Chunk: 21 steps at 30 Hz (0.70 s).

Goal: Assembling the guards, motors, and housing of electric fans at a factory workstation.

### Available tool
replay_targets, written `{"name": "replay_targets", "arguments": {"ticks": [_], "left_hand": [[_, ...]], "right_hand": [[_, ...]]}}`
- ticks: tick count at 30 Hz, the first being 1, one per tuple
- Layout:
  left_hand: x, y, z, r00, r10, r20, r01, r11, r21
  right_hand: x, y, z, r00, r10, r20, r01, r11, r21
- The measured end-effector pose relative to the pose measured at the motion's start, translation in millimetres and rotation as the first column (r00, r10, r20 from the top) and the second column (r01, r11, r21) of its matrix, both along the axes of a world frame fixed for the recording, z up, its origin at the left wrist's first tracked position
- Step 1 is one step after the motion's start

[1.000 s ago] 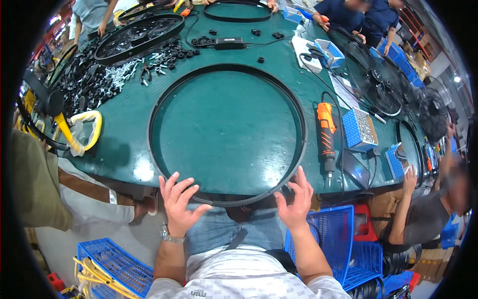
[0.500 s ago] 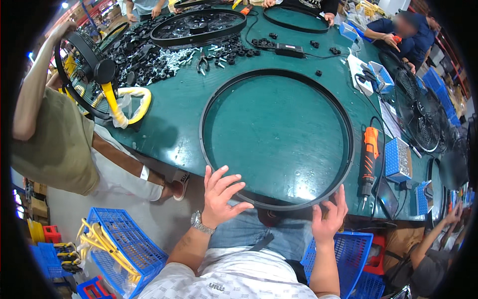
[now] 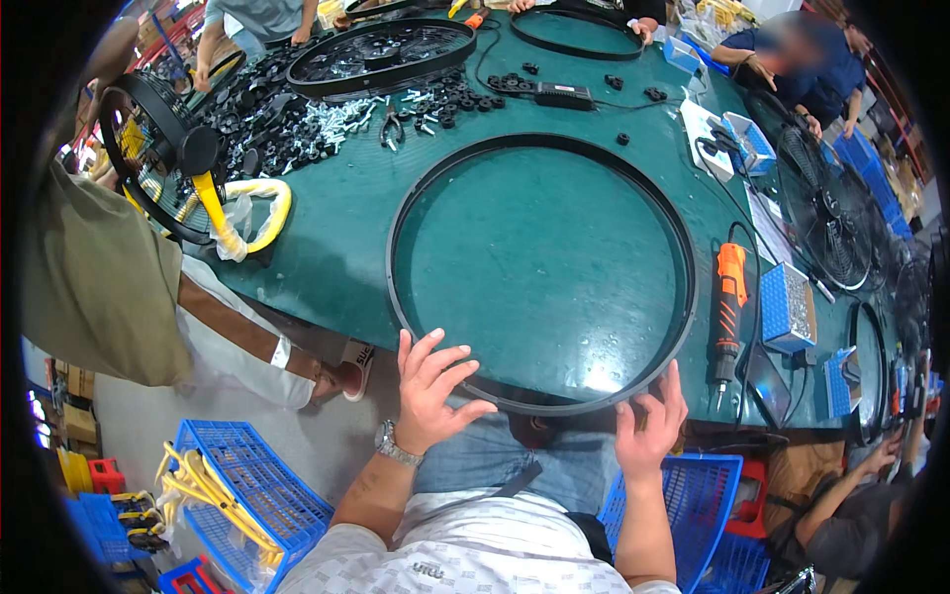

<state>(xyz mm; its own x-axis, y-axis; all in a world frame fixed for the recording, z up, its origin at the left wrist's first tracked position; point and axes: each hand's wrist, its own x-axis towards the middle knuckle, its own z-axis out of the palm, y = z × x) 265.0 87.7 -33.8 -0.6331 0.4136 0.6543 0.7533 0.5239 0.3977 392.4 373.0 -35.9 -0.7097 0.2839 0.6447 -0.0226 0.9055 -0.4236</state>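
Note:
A large black ring [image 3: 394, 223], like a fan's outer hoop, lies flat on the green table [image 3: 327, 223], its near edge at the table's front. My left hand [image 3: 427, 391] is at the ring's near left edge, fingers spread and thumb pointing right. Beside the near right edge is my right hand [image 3: 650, 421], its fingers apart and slightly bent, tips at the rim. Neither hand is wrapped round the ring. To the right of it, an orange and black electric screwdriver [image 3: 729, 307] lies with its bit toward me.
Black knobs [image 3: 252, 129], silver screws [image 3: 346, 121] and pliers [image 3: 392, 129] lie at the far left. A person at left stands by a fan with a yellow handle [image 3: 203, 188]. Blue screw boxes [image 3: 789, 307] line the right. Blue crates [image 3: 247, 495] flank me below.
The whole view has shifted slightly, so the table's contents appear a little further left. My hands keep their places at the ring. The person at left has moved an arm.

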Motion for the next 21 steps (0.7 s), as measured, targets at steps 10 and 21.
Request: {"name": "replay_targets", "arguments": {"ticks": [10,21], "left_hand": [[0,-2,-3,1.0,-0.015,0.003,0.015,0.999,-0.033],[19,34,29,0.977,-0.213,-0.012,0.207,0.96,-0.188]], "right_hand": [[1,2,-3,1.0,0.001,0.001,-0.001,1.0,0.016],[2,1,-2,1.0,0.007,0.01,-0.007,0.999,0.04]]}}
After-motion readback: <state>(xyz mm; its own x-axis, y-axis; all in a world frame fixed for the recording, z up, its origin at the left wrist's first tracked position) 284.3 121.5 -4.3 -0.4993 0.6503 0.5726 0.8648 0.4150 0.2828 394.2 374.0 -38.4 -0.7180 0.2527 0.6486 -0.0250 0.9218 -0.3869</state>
